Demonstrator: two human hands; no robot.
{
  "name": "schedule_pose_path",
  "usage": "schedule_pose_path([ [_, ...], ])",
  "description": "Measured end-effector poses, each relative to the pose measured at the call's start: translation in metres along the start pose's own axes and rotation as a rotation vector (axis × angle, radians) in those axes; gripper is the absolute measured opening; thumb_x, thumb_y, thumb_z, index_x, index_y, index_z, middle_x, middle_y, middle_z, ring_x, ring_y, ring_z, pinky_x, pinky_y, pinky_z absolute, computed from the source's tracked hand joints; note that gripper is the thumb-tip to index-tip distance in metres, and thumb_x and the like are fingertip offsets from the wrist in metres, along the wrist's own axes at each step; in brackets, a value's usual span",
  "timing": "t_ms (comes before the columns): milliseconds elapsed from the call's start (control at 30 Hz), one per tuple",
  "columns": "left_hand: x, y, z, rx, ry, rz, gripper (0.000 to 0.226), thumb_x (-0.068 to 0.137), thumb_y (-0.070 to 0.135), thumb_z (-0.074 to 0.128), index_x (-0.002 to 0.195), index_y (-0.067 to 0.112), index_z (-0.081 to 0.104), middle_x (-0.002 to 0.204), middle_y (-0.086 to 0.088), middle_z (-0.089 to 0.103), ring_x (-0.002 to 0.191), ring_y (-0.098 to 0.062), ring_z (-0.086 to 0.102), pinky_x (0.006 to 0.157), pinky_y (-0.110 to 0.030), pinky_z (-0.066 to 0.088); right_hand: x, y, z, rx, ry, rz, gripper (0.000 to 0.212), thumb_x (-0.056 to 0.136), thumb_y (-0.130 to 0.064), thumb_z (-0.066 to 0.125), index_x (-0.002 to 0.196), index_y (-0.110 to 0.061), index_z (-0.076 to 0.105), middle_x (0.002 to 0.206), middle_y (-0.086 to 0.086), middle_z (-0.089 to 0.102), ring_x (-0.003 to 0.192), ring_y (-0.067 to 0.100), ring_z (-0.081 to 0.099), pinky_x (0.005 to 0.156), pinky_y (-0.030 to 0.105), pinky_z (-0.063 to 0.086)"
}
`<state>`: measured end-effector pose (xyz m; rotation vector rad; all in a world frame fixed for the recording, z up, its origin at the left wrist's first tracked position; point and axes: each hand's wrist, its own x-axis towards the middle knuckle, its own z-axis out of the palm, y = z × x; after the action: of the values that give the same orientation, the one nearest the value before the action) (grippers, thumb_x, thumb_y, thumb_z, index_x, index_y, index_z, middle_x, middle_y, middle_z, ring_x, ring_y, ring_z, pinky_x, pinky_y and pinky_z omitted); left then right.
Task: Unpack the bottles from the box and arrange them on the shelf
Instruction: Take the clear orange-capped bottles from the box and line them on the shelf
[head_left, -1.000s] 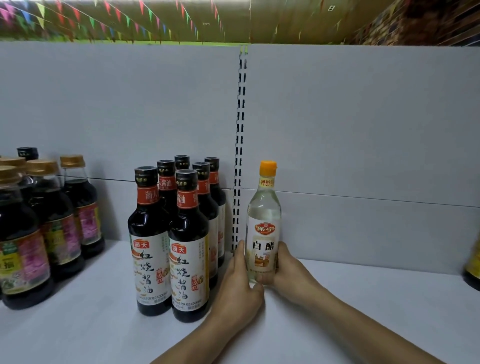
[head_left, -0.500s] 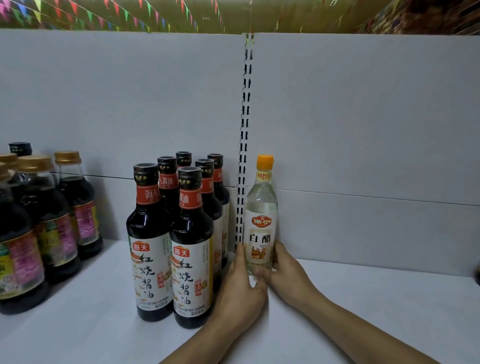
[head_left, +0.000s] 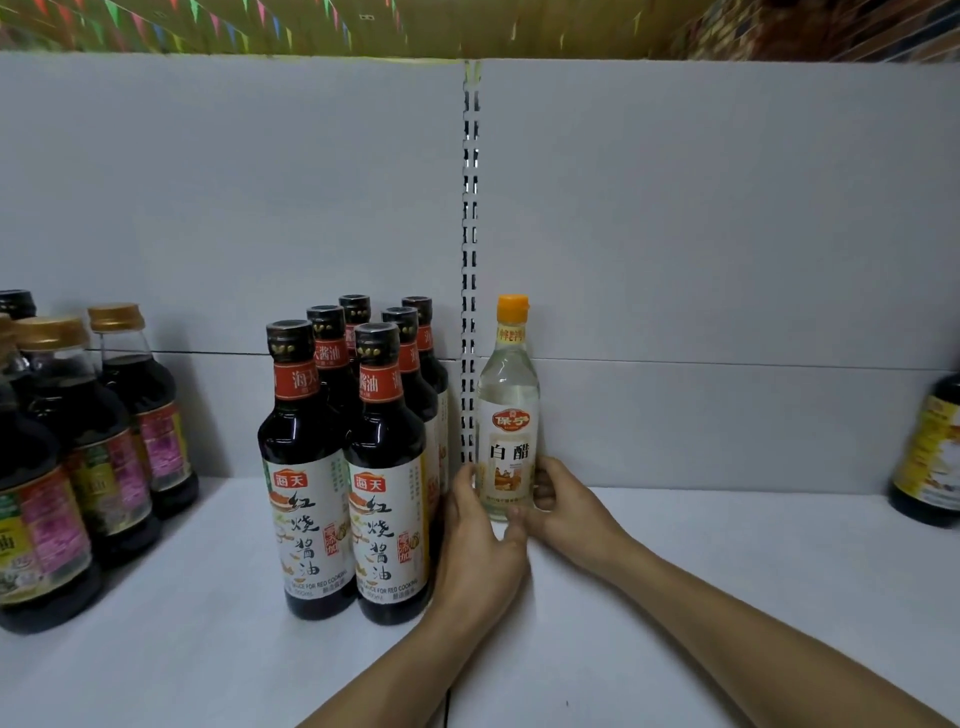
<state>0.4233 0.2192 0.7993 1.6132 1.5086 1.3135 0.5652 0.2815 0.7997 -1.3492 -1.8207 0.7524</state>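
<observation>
A clear white vinegar bottle (head_left: 507, 415) with an orange cap stands upright on the white shelf (head_left: 727, 582), close to the back panel and just right of the slotted upright. My left hand (head_left: 480, 551) and my right hand (head_left: 566, 512) both grip its lower part, one on each side. Directly to its left stands a group of several dark soy sauce bottles (head_left: 348, 467) with black caps and red neck bands. The box is not in view.
Several dark bottles with gold caps (head_left: 83, 457) stand at the far left. Another dark bottle with a yellow label (head_left: 930, 457) sits at the right edge. The grey back panel (head_left: 727, 234) rises behind the shelf.
Both hands have pushed the vinegar bottle back towards the rear panel, and it now stands beside the slotted upright. The camera shifted slightly.
</observation>
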Motion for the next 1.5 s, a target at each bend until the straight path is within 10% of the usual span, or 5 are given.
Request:
schedule_pose_path([
  [500, -0.032, 0.036, -0.004, 0.054, -0.189, 0.272, 0.061, 0.098, 0.023, 0.065, 0.152, 0.021, 0.036, 0.154, -0.004, 0.035, 0.145, -0.024, 0.038, 0.115, -0.048, 0.043, -0.119, -0.062, -0.031, 0.041, 0.288, 0.069, 0.046, 0.1, -0.03, 0.065, 0.143, -0.03, 0.052, 0.133, -0.012, 0.06, 0.112, -0.002, 0.061, 0.09, 0.012, 0.05],
  [1033, -0.159, 0.105, 0.035, -0.043, -0.829, 0.664, 0.059, 0.094, 0.056, 0.056, 0.147, 0.05, 0.032, 0.147, 0.022, 0.033, 0.111, 0.02, 0.046, 0.098, -0.02, 0.05, -0.339, -0.06, -0.079, -0.041, 0.737, 0.187, 0.038, 0.102, -0.021, 0.063, 0.138, -0.029, 0.059, 0.127, -0.013, 0.068, 0.114, 0.002, 0.065, 0.094, 0.021, 0.055],
  [1500, -0.354, 0.071, 0.196, -0.003, -1.371, 0.587, 0.06, 0.097, 0.056, 0.057, 0.15, 0.045, 0.031, 0.15, 0.016, 0.038, 0.136, -0.005, 0.042, 0.107, -0.036, 0.049, -0.584, 0.03, -0.085, -0.012, 0.863, 0.684, 0.046, 0.102, -0.043, 0.059, 0.146, -0.039, 0.048, 0.134, -0.027, 0.056, 0.118, -0.012, 0.056, 0.085, 0.008, 0.051],
])
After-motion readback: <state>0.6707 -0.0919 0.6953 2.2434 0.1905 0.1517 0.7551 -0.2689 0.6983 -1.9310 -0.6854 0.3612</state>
